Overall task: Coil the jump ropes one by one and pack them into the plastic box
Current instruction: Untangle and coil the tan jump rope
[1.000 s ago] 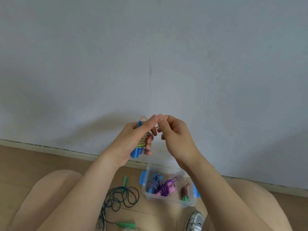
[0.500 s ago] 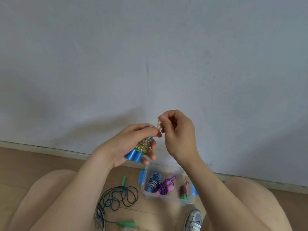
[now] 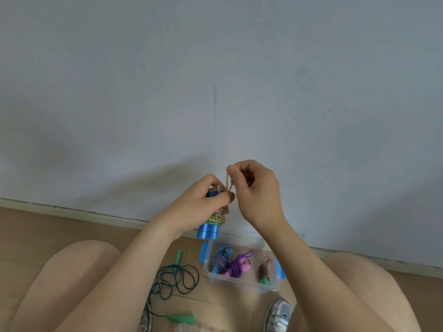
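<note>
You get soft, even light, a faint broad shadow on the pale grey painted wall (image 3: 143,178), mild bending at edges, slight softness

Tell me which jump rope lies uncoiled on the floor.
The dark green jump rope with green plastic handles, sprawled in loose loops left of the clear plastic box. The other four are wound up.

Entry — blue-handled jump rope (image 3: 214,220): I log its loose loop (image 3: 227,182) drawn out longer above the bundle; a second ago only a stub showed. The right hand (image 3: 260,191) has parted its fingertips from the left hand (image 3: 196,208) and pinches the loop higher. The handles (image 3: 208,230), tilted half a second ago, stand nearer upright.
</note>
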A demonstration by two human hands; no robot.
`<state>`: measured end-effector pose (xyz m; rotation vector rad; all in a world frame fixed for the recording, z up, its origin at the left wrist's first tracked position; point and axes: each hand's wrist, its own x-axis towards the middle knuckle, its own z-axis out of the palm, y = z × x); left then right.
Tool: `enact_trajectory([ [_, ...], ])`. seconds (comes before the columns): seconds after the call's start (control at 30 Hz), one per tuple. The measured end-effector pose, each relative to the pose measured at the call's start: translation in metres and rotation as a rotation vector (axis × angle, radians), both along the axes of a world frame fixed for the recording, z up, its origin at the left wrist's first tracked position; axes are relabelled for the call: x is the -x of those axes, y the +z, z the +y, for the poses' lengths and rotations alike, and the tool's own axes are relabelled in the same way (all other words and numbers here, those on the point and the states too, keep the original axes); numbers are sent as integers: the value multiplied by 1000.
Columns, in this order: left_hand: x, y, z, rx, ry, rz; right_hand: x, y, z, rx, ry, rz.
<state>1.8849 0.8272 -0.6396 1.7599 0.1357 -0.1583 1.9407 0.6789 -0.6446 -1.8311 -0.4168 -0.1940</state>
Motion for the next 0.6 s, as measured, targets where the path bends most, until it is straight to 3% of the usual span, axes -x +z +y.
enact_trajectory([
  [0.13, -4, -15, -3, 50, 29, -56, 0, -4, -4, -66, 79, 189],
  [0.37, -17, -39, -12, 59, 231, -85, 2, -23, -14, -115, 205, 894],
  [0.43, -21, -43, -14, 15, 217, -107, 4, -31, -14, -155, 262, 975],
  [0.6, -32, -65, -12, -347, 75, -92, -4, -52, -25, -109, 265, 999],
])
